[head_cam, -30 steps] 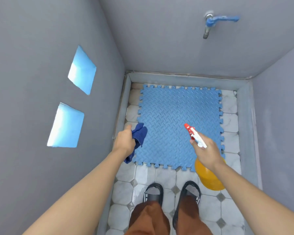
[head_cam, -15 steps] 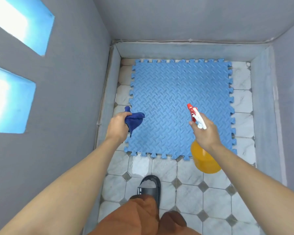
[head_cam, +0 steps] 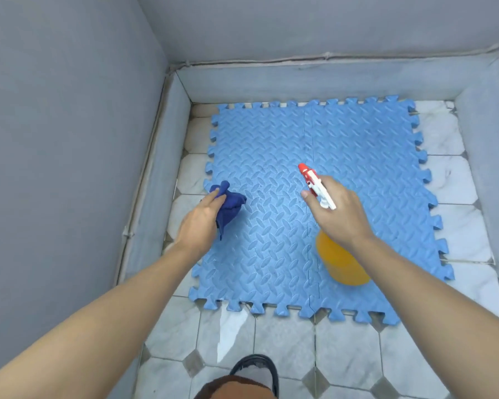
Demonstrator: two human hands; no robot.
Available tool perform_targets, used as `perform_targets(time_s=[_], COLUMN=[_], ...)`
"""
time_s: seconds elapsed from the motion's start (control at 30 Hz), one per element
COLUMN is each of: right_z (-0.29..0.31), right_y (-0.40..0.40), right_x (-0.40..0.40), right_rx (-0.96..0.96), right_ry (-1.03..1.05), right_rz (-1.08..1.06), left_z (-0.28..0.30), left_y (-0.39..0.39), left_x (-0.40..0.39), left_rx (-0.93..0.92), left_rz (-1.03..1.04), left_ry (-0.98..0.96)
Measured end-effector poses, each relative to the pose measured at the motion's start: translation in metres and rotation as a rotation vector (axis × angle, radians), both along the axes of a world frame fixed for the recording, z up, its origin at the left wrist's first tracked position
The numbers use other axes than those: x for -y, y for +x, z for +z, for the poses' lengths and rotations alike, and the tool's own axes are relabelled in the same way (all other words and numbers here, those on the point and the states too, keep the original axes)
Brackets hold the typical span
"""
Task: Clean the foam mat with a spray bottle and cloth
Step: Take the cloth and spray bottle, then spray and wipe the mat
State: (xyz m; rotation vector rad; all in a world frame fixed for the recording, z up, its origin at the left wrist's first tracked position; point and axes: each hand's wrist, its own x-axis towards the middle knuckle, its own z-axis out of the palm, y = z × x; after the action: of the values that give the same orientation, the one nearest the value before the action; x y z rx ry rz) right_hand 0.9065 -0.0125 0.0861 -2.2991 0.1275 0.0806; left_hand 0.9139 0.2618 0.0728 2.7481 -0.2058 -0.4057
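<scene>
- Wall [head_cam: 64, 139]: grey, plain, bounds the scene on the left; a raised grey kerb [head_cam: 156, 180] runs along its foot and meets a second kerb under the far wall.
- Left hand [head_cam: 200, 223]: extended over the left edge of the mat, fingers curled round the cloth, thumb on top.
- Cloth [head_cam: 229, 207]: dark blue, bunched, gripped in the left hand; its loose end sticks out to the right, over the mat's left edge. Whether it touches the mat cannot be told.
- Mat [head_cam: 271, 254]: light blue foam, four interlocking tiles with toothed edges and a ribbed tread. It lies flat on the floor, its far edge near the far kerb, with bare tile showing on its left, right and near sides.
- Bottle [head_cam: 340, 263]: orange body, white and red spray head [head_cam: 314, 182]. It is held above the right half of the mat, nozzle pointing away towards the far left.
- Right hand [head_cam: 339, 214]: fingers wrapped round the bottle neck, index finger forward under the spray head. The hand hides the neck and part of the mat.
- Floor [head_cam: 285, 341]: white marbled tiles with small grey diamond insets; a bright reflection lies near the mat's near edge.
- Sandal [head_cam: 260, 367]: black, at the bottom edge of the view, partly covered by a brown trouser leg [head_cam: 234, 388].
</scene>
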Motion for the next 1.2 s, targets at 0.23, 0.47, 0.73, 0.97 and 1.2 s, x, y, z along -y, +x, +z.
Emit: perform_targets(time_s=[0.23,0.47,0.73,0.97,1.2], right_z=[-0.016,-0.022,-0.031,-0.03,-0.024], right_y=[0.043,0.044,0.021,0.007,-0.01], right_x=[0.004,-0.029,-0.048,-0.051,-0.038], right_rx=[-0.221,-0.152,-0.266,-0.263,-0.28], right_ry=[0.322,0.049,-0.01,-0.034,-0.031], right_rz=[-0.036,-0.108,-0.038,-0.031,-0.081], left_z=[-0.118,-0.126,-0.115,-0.121,-0.117], left_y=[-0.058,-0.064,-0.05,-0.047,-0.047], left_x=[0.006,-0.006,-0.004,-0.009,-0.007], left_rx=[-0.086,0.023,-0.215,-0.287,-0.271], left_rz=[-0.015,-0.084,-0.095,-0.12,-0.121], left_ry=[0.216,0.159,0.23,0.25,0.216])
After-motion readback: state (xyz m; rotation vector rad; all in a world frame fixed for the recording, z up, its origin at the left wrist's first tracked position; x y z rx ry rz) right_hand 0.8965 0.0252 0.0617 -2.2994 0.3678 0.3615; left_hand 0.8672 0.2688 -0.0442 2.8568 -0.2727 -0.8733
